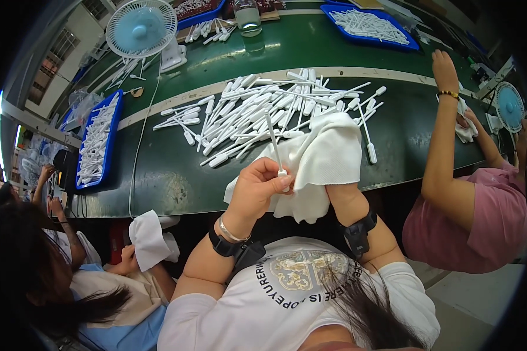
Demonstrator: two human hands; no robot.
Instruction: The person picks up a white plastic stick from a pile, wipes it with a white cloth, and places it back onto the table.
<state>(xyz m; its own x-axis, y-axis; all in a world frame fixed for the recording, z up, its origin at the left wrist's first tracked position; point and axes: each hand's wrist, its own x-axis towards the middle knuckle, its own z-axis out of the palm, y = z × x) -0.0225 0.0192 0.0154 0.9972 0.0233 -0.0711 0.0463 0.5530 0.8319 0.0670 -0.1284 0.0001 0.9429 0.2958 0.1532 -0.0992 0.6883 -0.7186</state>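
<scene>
My left hand (257,186) pinches the thick end of a white plastic stick (273,137), its thin shaft pointing up and away. A white cloth (334,153) drapes over my right hand, gathered around it, so its fingers are hidden; only the wrist (346,199) shows below the hem. The cloth's loose part hangs over the table's near edge, behind my left hand. Just beyond both hands lies a wide heap of similar white sticks (246,114), each with a thin shaft and a thicker end.
On the green table (170,175) a blue tray (120,111) of sticks stands left; another blue tray (413,44) is far right. A fan (141,32) and a glass jar (247,20) stand beyond the heap. Co-workers with cloths sit at left (117,292) and right (474,216).
</scene>
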